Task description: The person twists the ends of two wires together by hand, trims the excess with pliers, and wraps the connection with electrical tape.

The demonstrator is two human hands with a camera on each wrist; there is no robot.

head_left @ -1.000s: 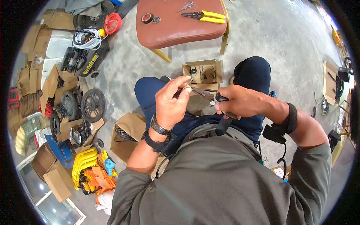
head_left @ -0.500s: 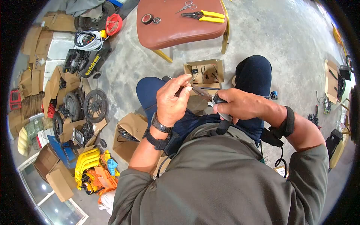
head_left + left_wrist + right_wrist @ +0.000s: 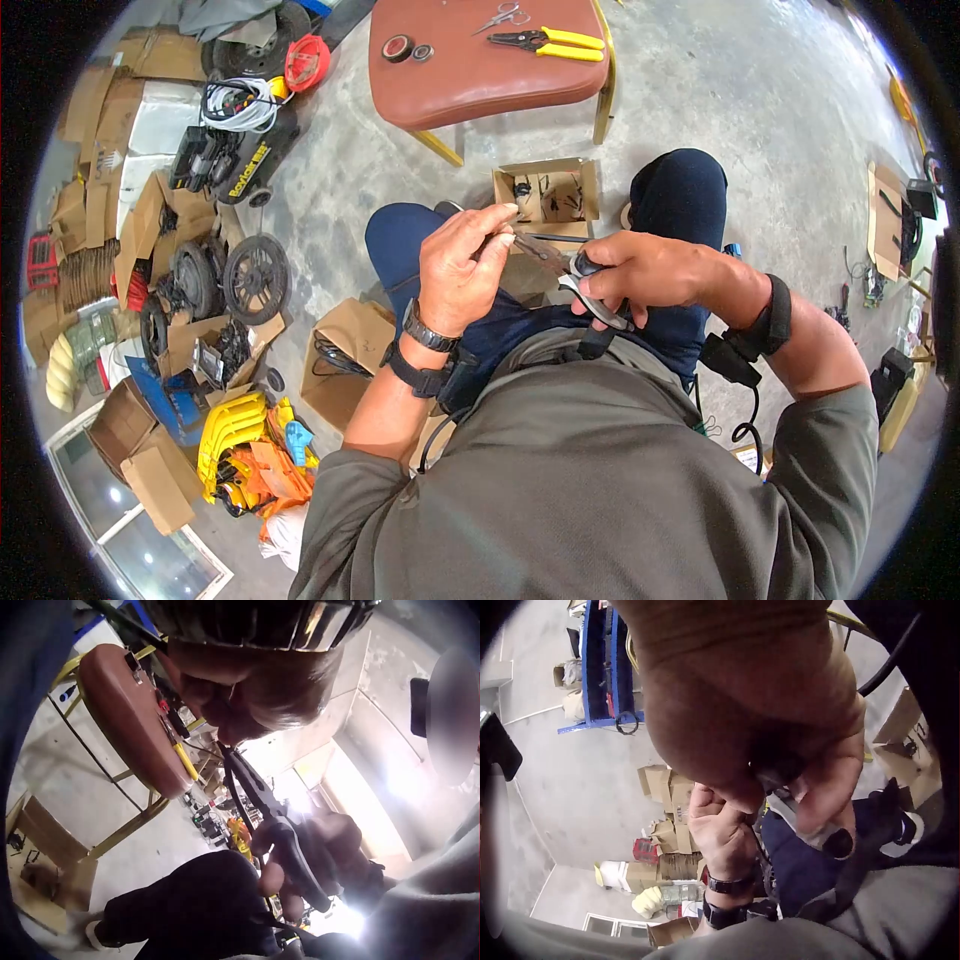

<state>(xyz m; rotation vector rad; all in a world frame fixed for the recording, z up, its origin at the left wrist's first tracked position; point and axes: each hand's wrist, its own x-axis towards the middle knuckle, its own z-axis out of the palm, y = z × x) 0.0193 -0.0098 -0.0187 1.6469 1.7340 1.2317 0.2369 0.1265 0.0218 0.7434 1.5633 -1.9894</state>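
Note:
In the head view my left hand (image 3: pixel 462 268), with a watch and a strap at the wrist, pinches the end of a thin dark cable (image 3: pixel 560 238) between thumb and fingers. My right hand (image 3: pixel 645 272) holds pliers (image 3: pixel 545 256) with black and grey handles, which stand spread apart. Their metal nose points left, its tip right at the left fingertips. The left wrist view shows the pliers (image 3: pixel 255 787) close up, the cable running down beside them. Whatever sits at the cable's tip is hidden by the fingers.
An open cardboard box (image 3: pixel 590 190) of small dark parts stands on the floor between the knees. Beyond it, a brown padded seat (image 3: pixel 480 90) bears yellow-handled pliers (image 3: pixel 572 44), scissors (image 3: pixel 502 17) and tape (image 3: pixel 398 48). Wheels (image 3: pixel 254 281) and cartons crowd the left.
The pliers' handles have spread wider in the right hand over the last half second. The left hand keeps its pinch at almost the same place.

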